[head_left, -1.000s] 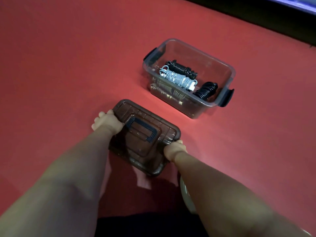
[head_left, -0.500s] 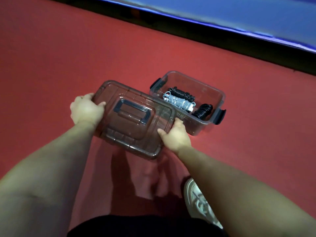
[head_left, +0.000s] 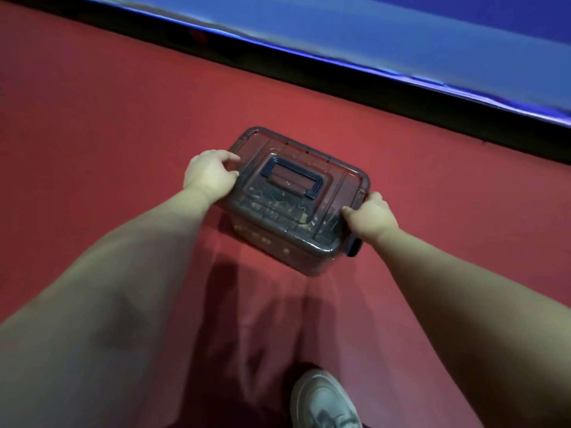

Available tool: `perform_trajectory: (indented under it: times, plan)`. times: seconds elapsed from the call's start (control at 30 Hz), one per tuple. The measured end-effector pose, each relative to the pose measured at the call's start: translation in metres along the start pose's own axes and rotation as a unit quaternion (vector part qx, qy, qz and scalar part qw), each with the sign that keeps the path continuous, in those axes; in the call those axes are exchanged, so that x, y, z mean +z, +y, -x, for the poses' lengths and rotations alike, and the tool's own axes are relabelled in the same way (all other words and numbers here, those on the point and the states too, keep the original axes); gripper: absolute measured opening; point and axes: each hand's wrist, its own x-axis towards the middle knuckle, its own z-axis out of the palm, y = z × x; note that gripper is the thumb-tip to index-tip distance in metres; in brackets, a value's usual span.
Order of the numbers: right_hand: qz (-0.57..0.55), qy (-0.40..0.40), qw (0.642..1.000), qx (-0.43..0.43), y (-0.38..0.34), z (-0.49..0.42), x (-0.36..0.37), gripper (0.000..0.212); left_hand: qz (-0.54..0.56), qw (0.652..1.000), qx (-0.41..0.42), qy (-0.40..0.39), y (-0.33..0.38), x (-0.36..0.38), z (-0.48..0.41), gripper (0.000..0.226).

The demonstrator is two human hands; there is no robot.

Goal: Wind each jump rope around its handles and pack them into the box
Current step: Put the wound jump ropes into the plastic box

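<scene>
Clear box [head_left: 279, 242] on red floor, tinted lid [head_left: 346, 183] on top, wound ropes [head_left: 278, 205] dimly visible inside

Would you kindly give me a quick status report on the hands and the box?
Left hand and right hand grip opposite ends of the lid. Lid sits over the box; ropes dimly visible inside. Side latch not pressed. Nothing in the way.
</scene>
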Motion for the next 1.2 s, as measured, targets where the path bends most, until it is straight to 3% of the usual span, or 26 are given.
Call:
perform_trajectory:
  times: [0.13, 0.5, 0.67, 0.77, 0.83, 0.93, 1.0, 1.1, 1.13, 1.2]
  plan:
    - [0.04, -0.043, 0.998, 0.022, 0.013, -0.03, 0.0, 0.053, -0.02, 0.998, 0.019, -0.055, -0.004, 0.032, -0.023, 0.033]
    - [0.029, -0.091, 0.995, 0.041, 0.018, -0.033, 0.02, 0.028, -0.012, 0.998, 0.021, -0.054, -0.026, 0.041, -0.027, 0.04]
    - [-0.022, -0.096, 0.993, 0.058, 0.027, -0.03, 0.03, 0.063, -0.005, 0.995, 0.082, -0.057, -0.032, 0.045, -0.007, 0.044]
    - [-0.039, -0.113, 0.991, 0.063, 0.031, -0.026, 0.034, 0.07, 0.021, 0.995, 0.07, -0.067, -0.032, 0.047, -0.001, 0.046]
    - [-0.012, -0.116, 0.991, 0.063, 0.031, -0.025, 0.031, 0.071, -0.04, 0.994, 0.054, -0.09, -0.027, 0.044, -0.004, 0.05]
    - [0.059, -0.094, 0.99, 0.084, 0.029, -0.024, 0.024, 0.075, -0.232, 0.965, 0.068, -0.105, 0.0, 0.036, -0.005, 0.048]
    - [0.059, -0.07, 0.99, 0.103, 0.031, -0.019, 0.022, 0.084, -0.249, 0.952, 0.119, -0.135, 0.036, 0.038, 0.004, 0.048]
    - [-0.133, -0.071, 0.975, 0.162, 0.047, -0.013, 0.025, 0.105, -0.206, 0.922, 0.183, -0.273, 0.085, 0.057, 0.021, 0.068]
    - [-0.23, -0.094, 0.951, 0.186, 0.053, -0.009, 0.027, 0.101, -0.22, 0.905, 0.188, -0.311, 0.095, 0.065, 0.028, 0.07]
    - [-0.372, -0.161, 0.888, 0.216, 0.064, -0.003, 0.03, 0.068, -0.273, 0.879, 0.183, -0.345, 0.099, 0.077, 0.037, 0.071]
